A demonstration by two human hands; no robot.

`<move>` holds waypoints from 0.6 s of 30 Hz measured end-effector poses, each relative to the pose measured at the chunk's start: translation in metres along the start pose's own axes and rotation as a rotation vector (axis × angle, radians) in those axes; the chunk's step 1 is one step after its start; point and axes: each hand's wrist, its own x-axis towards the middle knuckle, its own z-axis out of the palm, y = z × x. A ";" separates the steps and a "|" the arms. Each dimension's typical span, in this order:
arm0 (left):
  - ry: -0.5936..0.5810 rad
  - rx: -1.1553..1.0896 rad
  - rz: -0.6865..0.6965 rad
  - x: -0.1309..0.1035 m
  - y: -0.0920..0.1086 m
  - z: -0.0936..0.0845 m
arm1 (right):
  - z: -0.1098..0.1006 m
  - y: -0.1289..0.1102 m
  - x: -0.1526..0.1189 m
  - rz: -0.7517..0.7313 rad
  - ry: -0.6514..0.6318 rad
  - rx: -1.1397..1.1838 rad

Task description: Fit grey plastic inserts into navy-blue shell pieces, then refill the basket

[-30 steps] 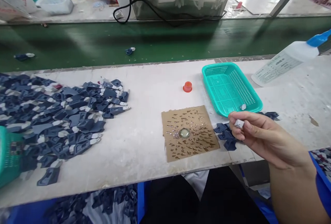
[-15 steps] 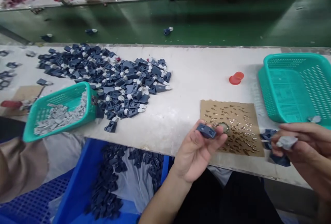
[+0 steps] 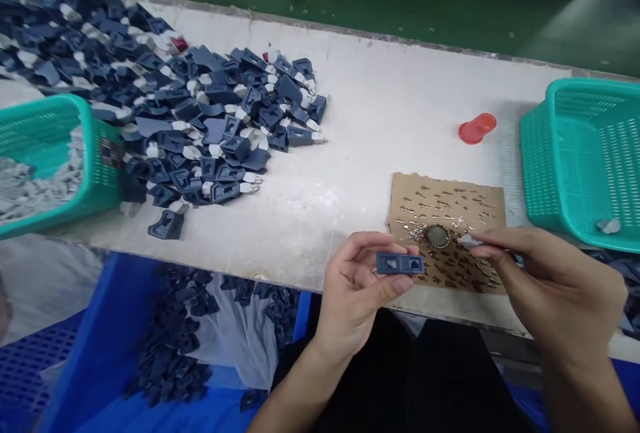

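Observation:
Between the thumb and fingers of my left hand point(image 3: 357, 286) is a dark blue plastic part point(image 3: 400, 263), its recessed face turned up. My right hand point(image 3: 555, 279) pinches a small light grey piece point(image 3: 470, 241) over the right side of a brown cardboard sheet point(image 3: 415, 203). Glossy brown drops cover that sheet, and a round metal-rimmed disc point(image 3: 438, 236) lies on it, between the two hands. The grey piece and the blue part are apart.
Many blue parts with light grey tips point(image 3: 215, 93) are heaped on the left. A green basket point(image 3: 86, 153) holds grey pieces; another green basket point(image 3: 543, 159) stands right. A red cup-like object point(image 3: 477, 128) is behind the cardboard. A blue bin point(image 3: 95, 326) is below.
My right hand has moved left over the cardboard with the grey piece. My left hand has turned the blue part level. The view has shifted closer to the table.

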 end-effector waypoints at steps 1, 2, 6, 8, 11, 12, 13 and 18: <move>0.001 0.023 0.004 -0.002 0.000 -0.001 | 0.001 0.002 0.001 -0.040 -0.029 0.001; 0.000 0.046 0.008 -0.003 0.001 -0.003 | 0.001 0.004 0.002 -0.060 -0.057 -0.006; 0.034 0.180 0.133 -0.006 0.000 -0.008 | 0.003 0.006 0.007 -0.098 -0.091 -0.093; 0.055 0.259 0.210 -0.006 -0.001 -0.011 | 0.005 0.004 0.010 -0.146 -0.095 -0.132; 0.051 0.307 0.237 -0.006 -0.002 -0.014 | 0.009 0.002 0.013 -0.213 -0.133 -0.148; 0.050 0.305 0.236 -0.006 -0.002 -0.015 | 0.010 0.001 0.014 -0.228 -0.146 -0.147; 0.051 0.300 0.232 -0.006 -0.001 -0.015 | 0.011 0.001 0.015 -0.240 -0.157 -0.145; 0.037 0.284 0.188 -0.008 -0.001 -0.014 | 0.011 -0.002 0.018 -0.294 -0.183 -0.193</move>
